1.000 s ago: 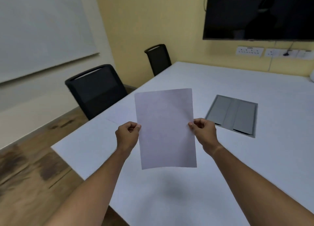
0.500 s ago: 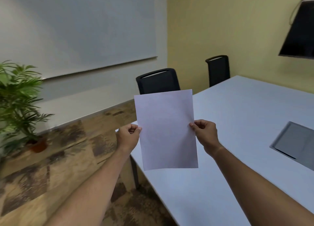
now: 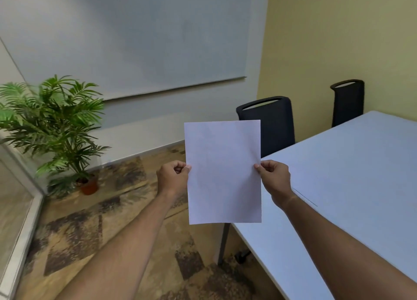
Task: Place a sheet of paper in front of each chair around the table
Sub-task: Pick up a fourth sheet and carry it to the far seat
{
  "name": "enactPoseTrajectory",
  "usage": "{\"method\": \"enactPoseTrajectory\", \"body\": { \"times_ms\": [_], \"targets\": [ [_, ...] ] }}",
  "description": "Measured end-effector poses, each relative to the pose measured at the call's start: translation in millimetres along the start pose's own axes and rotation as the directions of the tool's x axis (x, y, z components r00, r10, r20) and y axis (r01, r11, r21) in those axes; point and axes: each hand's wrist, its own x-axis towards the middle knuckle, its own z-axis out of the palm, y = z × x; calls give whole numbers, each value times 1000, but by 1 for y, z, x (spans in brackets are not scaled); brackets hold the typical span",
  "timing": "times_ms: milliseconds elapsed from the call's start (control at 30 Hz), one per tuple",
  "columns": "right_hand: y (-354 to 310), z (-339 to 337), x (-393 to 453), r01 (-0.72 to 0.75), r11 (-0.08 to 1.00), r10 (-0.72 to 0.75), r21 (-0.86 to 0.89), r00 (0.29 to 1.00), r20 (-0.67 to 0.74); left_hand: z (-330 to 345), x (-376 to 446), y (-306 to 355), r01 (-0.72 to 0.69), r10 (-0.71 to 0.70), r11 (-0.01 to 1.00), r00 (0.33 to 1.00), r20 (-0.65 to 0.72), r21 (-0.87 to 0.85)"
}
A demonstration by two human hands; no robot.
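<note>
I am holding one sheet of paper [image 3: 223, 172] upright in the middle of the frame, clear of the table [image 3: 352, 175], which fills the right side. My left hand [image 3: 173, 178] pinches the sheet's left edge between thumb and curled fingers; my right hand [image 3: 273, 177] pinches its right edge the same way. Neither hand is free.

By my reckoning I am in the carrying step: this sheet has not been set down, and I am looking for the seat it belongs to. The nearer black chair [image 3: 269, 123] stands just above and right of the sheet, tucked at the table's left side; a second black chair [image 3: 348, 102] sits further along toward the upper right. A faint thin edge on the tabletop just right of my right hand may be a sheet already lying there, but I cannot tell for sure.

Next I would bring the sheet over the tabletop in front of whichever chair lacks one, tilt it flat, lower it and let both pinches go. A potted plant [image 3: 58, 128] stands at the left, on the patterned floor
</note>
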Motion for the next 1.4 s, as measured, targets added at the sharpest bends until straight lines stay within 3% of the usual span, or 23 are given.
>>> {"method": "enactPoseTrajectory", "body": {
  "times_ms": [267, 633, 900, 1233, 1300, 1400],
  "targets": [
    [1, 87, 73, 34, 999, -35, -23, 999, -23, -5, 98, -34, -5, 5, 1000, 1000, -19, 10],
    [6, 195, 235, 30, 999, -33, -35, 995, -93, 43, 295, -61, 13, -14, 1000, 1000, -11, -17],
    [13, 238, 334, -39, 998, 26, -54, 973, -228, 95, 414, -67, -32, 35, 999, 995, 98, -33],
    [18, 291, 451, -92, 995, 58, -45, 866, -496, 180, 581, -67, -127, 148, 988, 934, 326, -86],
    [17, 298, 484, -110, 993, 65, -43, 809, -584, 211, 623, -62, -144, 172, 985, 901, 398, -99],
    [15, 303, 510, -124, 991, 66, -51, 778, -624, 234, 652, -53, -142, 182, 982, 887, 424, -125]
  ]
}}
